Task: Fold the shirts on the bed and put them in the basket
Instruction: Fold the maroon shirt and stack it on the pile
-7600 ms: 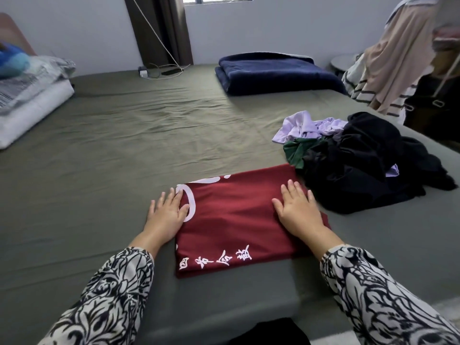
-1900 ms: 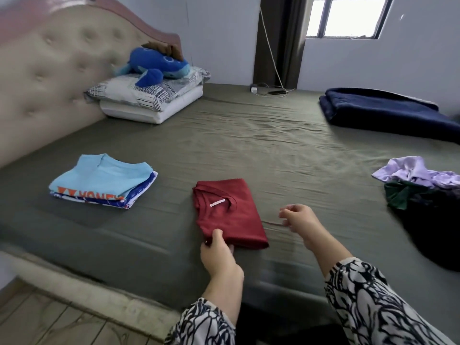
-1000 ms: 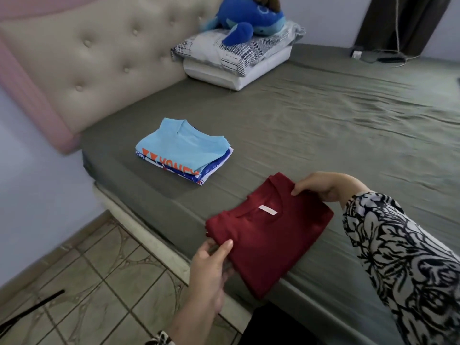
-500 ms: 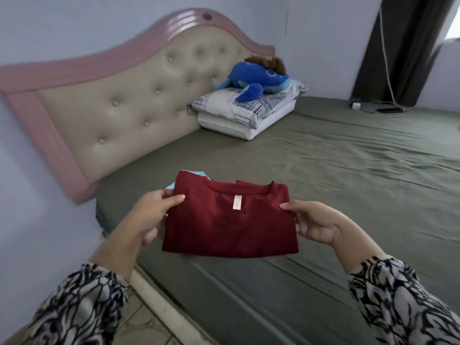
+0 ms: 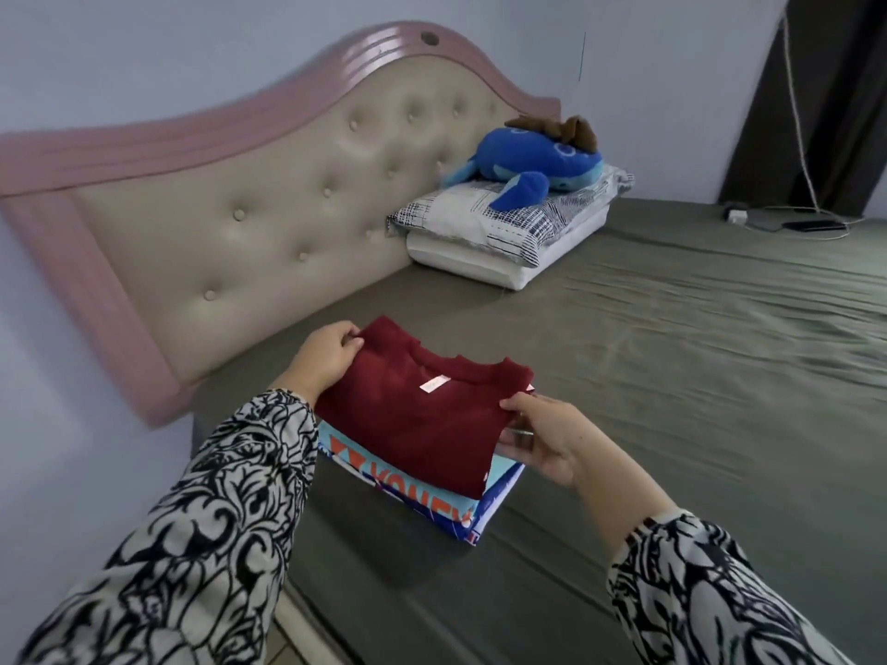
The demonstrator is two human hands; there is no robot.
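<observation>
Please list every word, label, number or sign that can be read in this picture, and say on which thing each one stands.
"KONEY", partly hidden orange letters behind an orange mark, uncertain reading: on the light blue folded shirt under the red shirt.
Neck tag on the red shirt: too small and blurred to read.
Edge of the blue and white shirt at the bottom of the stack: a red mark, not readable.
No other text can be seen.

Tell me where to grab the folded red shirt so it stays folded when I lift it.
Grip the folded red shirt by its two short side edges, one hand from each side, as the left hand and right hand do now. Thumbs on top probably keep the layers together.
</observation>
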